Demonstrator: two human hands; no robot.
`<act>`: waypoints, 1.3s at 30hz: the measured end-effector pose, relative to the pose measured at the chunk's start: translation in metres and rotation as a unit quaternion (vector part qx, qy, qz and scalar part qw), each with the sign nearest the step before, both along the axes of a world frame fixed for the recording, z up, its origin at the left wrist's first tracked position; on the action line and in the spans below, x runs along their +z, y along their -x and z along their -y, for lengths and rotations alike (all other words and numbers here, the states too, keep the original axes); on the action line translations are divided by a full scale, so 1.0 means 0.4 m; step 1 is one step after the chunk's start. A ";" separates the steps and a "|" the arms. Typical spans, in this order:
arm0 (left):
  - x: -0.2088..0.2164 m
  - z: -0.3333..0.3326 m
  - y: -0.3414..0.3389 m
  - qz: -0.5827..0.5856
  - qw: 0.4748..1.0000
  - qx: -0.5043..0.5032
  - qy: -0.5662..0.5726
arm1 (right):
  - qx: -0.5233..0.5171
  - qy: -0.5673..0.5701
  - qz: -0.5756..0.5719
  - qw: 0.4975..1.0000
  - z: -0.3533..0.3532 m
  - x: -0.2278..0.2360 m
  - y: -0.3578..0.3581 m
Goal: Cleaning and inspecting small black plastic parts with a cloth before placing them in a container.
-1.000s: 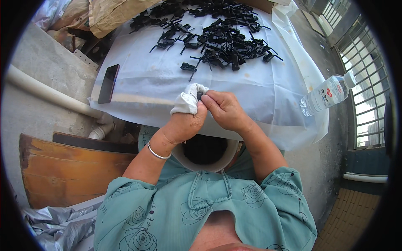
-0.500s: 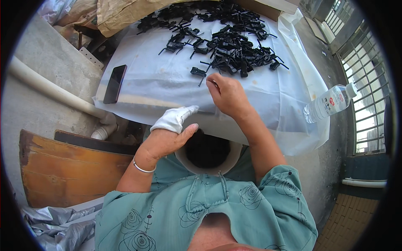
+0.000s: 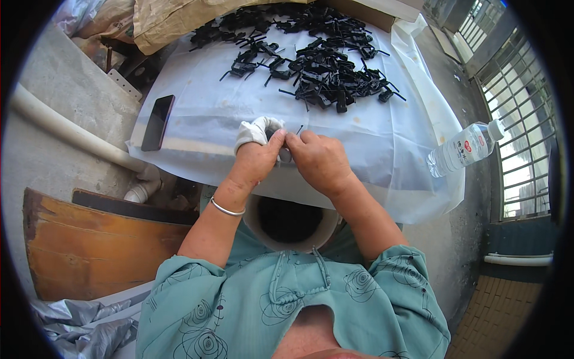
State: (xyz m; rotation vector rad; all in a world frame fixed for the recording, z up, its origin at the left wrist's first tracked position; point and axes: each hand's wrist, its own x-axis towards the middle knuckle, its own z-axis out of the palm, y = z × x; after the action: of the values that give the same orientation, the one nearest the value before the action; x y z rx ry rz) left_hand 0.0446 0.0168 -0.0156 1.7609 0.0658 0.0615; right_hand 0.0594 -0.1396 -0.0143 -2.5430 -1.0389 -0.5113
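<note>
My left hand (image 3: 254, 149), partly covered by a white glove, and my right hand (image 3: 321, 160) meet over the near edge of the table. Both are closed at the fingertips on a small black plastic part (image 3: 299, 129); only a thin dark stem shows, and the fingers hide its body. Beyond them lies a heap of similar black plastic parts (image 3: 341, 75), each with thin rods sticking out. Below my wrists stands a pale bucket (image 3: 254, 230) with a dark mass inside, its pieces too dim to make out.
White plastic sheeting (image 3: 203, 113) covers the table. A dark phone (image 3: 159, 122) lies at its left edge, and a clear water bottle (image 3: 459, 152) is at the right. Brown paper (image 3: 173, 24) and a cardboard box (image 3: 388, 9) border the far side. Curved wooden panels (image 3: 101, 245) stand at left.
My right hand has drawn back from the heap, and the single part lying near it has left the table. My left hand has risen to meet the right, its fingers now curled.
</note>
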 end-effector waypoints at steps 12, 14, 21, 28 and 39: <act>0.035 0.037 0.028 0.073 0.993 -0.042 -0.079 | 0.135 -0.229 -0.058 0.962 0.082 0.014 0.002; 0.057 0.039 0.041 -0.058 0.995 -0.083 -0.024 | 0.161 -0.244 -0.047 0.955 0.071 0.022 0.015; 0.042 0.059 0.052 0.002 0.982 -0.125 0.140 | 0.031 -0.391 -0.156 0.907 0.051 0.004 0.021; 0.049 0.073 0.069 0.040 0.997 -0.061 0.037 | 0.082 -0.373 -0.338 0.860 0.074 0.010 0.004; 0.006 0.076 0.065 0.202 0.970 -0.045 -0.128 | 0.094 -0.414 -0.426 0.799 0.043 -0.032 0.009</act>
State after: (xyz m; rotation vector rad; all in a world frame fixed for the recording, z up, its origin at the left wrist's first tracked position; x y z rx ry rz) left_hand 0.0188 -0.0138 -0.0133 1.9730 -0.3318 0.3747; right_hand 0.0559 -0.1570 -0.0269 -1.5412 -0.5124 0.2299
